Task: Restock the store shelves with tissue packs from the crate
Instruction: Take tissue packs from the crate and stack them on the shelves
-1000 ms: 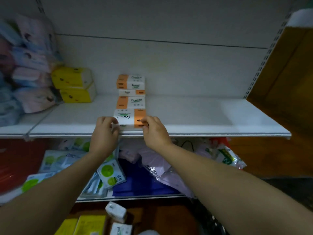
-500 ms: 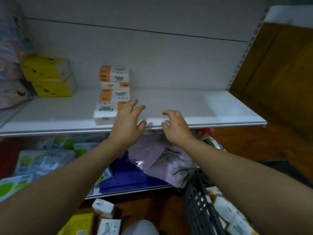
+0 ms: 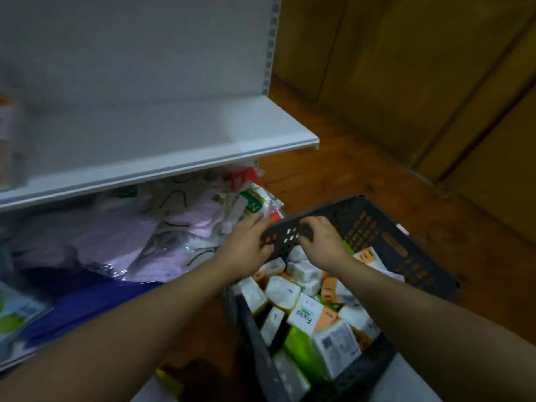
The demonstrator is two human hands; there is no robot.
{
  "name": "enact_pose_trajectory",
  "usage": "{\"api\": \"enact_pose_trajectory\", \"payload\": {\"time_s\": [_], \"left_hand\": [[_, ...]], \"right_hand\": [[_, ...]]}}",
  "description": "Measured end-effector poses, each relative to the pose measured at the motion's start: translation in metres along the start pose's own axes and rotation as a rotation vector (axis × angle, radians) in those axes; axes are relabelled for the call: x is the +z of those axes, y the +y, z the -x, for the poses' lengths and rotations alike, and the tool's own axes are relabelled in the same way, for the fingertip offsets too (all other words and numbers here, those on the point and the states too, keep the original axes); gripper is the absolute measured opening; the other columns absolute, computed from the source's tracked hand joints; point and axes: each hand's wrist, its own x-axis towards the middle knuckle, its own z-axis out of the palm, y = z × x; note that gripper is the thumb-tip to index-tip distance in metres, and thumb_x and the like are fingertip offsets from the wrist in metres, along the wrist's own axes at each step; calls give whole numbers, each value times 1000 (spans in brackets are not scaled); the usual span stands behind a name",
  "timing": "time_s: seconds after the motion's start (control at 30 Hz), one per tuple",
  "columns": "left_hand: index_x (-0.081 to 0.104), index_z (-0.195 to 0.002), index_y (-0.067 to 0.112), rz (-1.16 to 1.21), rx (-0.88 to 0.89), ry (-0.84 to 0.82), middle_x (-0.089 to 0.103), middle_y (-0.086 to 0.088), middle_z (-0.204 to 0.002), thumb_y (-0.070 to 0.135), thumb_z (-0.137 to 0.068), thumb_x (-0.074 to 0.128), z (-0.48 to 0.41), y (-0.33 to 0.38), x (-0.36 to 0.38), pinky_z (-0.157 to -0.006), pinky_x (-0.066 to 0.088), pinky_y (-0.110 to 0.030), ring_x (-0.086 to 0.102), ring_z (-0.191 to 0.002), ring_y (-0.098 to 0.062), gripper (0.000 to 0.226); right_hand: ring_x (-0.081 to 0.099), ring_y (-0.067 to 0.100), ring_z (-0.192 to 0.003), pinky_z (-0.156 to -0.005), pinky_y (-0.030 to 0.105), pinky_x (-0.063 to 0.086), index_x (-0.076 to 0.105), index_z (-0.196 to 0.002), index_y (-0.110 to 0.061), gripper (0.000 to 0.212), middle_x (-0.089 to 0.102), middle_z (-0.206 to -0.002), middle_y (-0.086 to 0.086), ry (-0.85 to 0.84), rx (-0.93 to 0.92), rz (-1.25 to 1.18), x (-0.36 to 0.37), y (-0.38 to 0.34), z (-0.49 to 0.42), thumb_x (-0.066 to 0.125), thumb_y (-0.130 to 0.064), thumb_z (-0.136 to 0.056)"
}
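Observation:
A dark plastic crate (image 3: 385, 245) stands on the floor at lower right, filled with several tissue packs (image 3: 304, 314) in white with orange or green ends. My left hand (image 3: 246, 248) holds the crate's far-left corner, fingers above the rim and thumb below. My right hand (image 3: 322, 242) is just inside the same wall, its fingers curled against the rim. The white shelf (image 3: 174, 163) stretches across the upper left and is bare in this stretch. A blurred tissue pack (image 3: 7, 126) shows at its far left edge.
Below the white shelf, a lower shelf holds purple wrapped packets (image 3: 116, 242), a green-and-white bag (image 3: 252, 201) and a blue item (image 3: 87, 303). Brown wooden panels (image 3: 420, 82) rise on the right above a wooden floor (image 3: 333, 175).
Both hands have left the tissue pack on the shelf and dropped right to the crate's rim. The view has swung down and right, so the stacked packs are almost out of view.

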Motion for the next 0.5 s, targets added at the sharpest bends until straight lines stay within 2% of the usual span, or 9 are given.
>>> {"api": "enact_pose_trajectory", "payload": {"time_s": [0.07,0.13,0.2,0.27,0.33,0.37,0.43,0.5], "left_hand": [[38,-140,18,8,-48,-119,30,-5,-148,29,-86,60,-12,12,33,-111,30,-34,32,-135,-24,60],[36,-141,15,16,-108,-272,33,-7,-146,31,-89,58,-18,19,64,-107,33,-33,35,-133,-25,59],[40,-138,11,33,-167,-433,44,-10,-137,27,-89,59,-21,28,97,-90,40,-26,47,-124,-28,55],[37,-140,11,35,-242,-609,46,-13,-136,28,-90,59,-21,35,127,-78,43,-28,55,-114,-30,57],[27,-145,11,-10,-301,-762,38,-14,-145,33,-92,57,-20,42,156,-84,43,-32,51,-119,-30,64],[26,-145,10,-31,-317,-806,35,-13,-147,35,-91,57,-19,45,169,-90,42,-31,47,-124,-29,67],[26,-145,8,-58,-333,-879,29,-12,-151,40,-90,58,-15,47,191,-101,38,-33,39,-132,-28,72],[33,-143,8,-92,-342,-940,33,-10,-150,46,-86,60,-10,47,207,-104,35,-34,38,-133,-27,74]], "right_hand": [[45,27,-121,-96,36,41,43,-134,-16,40,38,-139,9,-67,83,14,4,42,11,51,-25,-96],[50,27,-114,-85,33,44,41,-137,-17,45,39,-140,11,-214,149,34,12,76,20,52,-29,-95],[54,28,-108,-73,29,43,37,-141,-14,53,42,-138,12,-415,219,63,24,106,28,54,-30,-94],[48,29,-122,-86,33,44,29,-146,-12,59,35,-147,11,-614,259,128,39,126,37,53,-29,-95],[42,30,-129,-100,39,41,25,-147,-11,61,31,-151,11,-743,255,206,51,141,43,53,-30,-96],[41,30,-129,-102,38,40,26,-147,-10,61,31,-150,12,-783,249,226,55,146,46,54,-30,-96],[42,30,-128,-99,35,40,29,-146,-8,61,34,-148,13,-825,248,251,60,154,49,56,-27,-95],[44,29,-126,-95,34,41,33,-144,-9,60,39,-145,13,-827,244,281,64,162,51,59,-26,-92]]}}
